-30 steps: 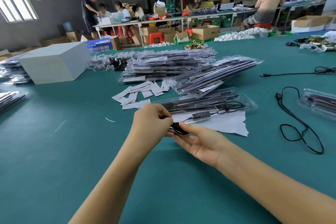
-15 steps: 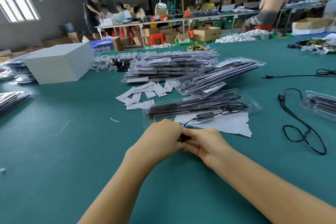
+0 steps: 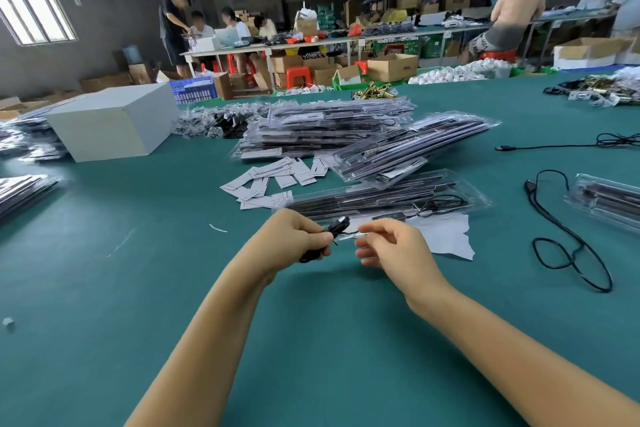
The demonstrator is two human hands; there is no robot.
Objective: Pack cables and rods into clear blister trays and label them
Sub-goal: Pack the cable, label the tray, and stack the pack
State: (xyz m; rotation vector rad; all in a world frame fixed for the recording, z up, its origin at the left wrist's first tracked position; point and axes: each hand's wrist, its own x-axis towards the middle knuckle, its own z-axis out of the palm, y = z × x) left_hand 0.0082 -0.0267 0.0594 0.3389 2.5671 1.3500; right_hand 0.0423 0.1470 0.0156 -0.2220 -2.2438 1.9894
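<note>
At the far left edge of the green tabletop (image 3: pixel 104 288) lies a stack of packed trays (image 3: pixel 24 191), and behind it stands a white box (image 3: pixel 110 125). Moving right, loose paper labels (image 3: pixel 273 177) are scattered in front of a large tray pile (image 3: pixel 325 128). Near the middle, the left hand (image 3: pixel 298 236) is clenched round a bundled black cable (image 3: pixel 332 234), its plug end poking up past the fingers and a bit of the bundle showing below the palm. Just beside it, the right hand (image 3: pixel 391 246) pinches a thin tie (image 3: pixel 349 235) that runs back to the bundle (it is too small and blurred to say what it is made of). Both hands hover above the tabletop, close together but not touching. Directly behind them lies an open tray (image 3: pixel 384 198) holding dark rods, with a cord and a small controller along its near edge, and a white sheet (image 3: pixel 446 236) lies under its right part. A second, leaning tray pile (image 3: pixel 419 146) rests behind that. Further right a loose black cable (image 3: pixel 568 236) loops across the cloth, another cable (image 3: pixel 554 146) stretches away near the far edge, and a single packed tray (image 3: pixel 609 201) lies at the right border.
</note>
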